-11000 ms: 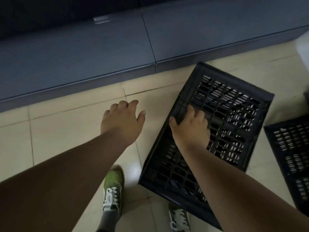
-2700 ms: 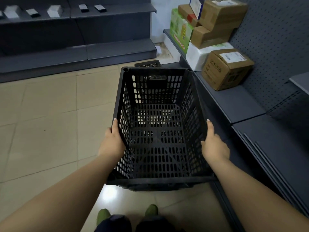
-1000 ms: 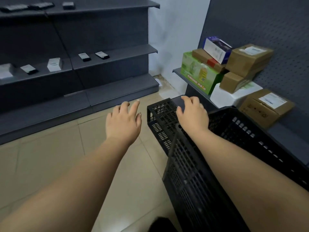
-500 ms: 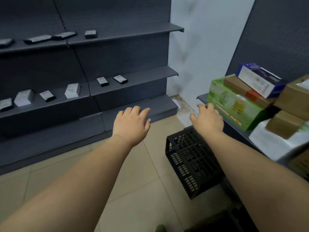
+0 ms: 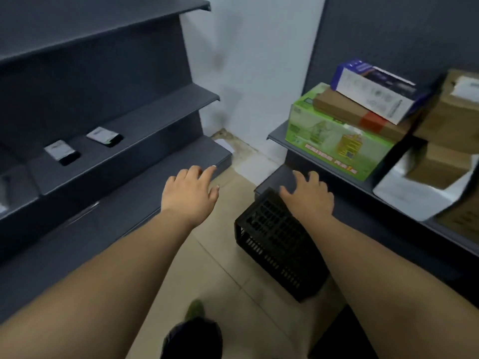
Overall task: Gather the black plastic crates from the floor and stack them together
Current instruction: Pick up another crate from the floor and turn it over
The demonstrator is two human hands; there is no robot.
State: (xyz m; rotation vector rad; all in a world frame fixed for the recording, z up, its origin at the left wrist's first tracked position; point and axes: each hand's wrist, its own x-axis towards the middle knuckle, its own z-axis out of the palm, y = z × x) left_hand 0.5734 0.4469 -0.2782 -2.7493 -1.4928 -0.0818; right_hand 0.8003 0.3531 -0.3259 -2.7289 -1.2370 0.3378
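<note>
A black plastic crate (image 5: 278,242) with slotted walls lies on the tiled floor beside the right-hand shelf base, bottom side up or on its side; I cannot tell which. My right hand (image 5: 309,195) hovers over its far end with fingers spread, holding nothing. My left hand (image 5: 190,193) is stretched out to the left of the crate, over the floor, fingers apart and empty. A dark edge at the bottom right may be another crate, mostly cut off by the frame.
Dark grey shelving (image 5: 108,141) with small packets runs along the left. The right shelf (image 5: 324,161) carries a green box (image 5: 334,141), brown cartons and a white box. A white wall closes the corner. My shoe (image 5: 194,310) shows on the beige tiles.
I have let go of the crate I carried earlier; both hands are empty. In the last half second I moved nearer the corner and my right hand came over the crate on the floor.
</note>
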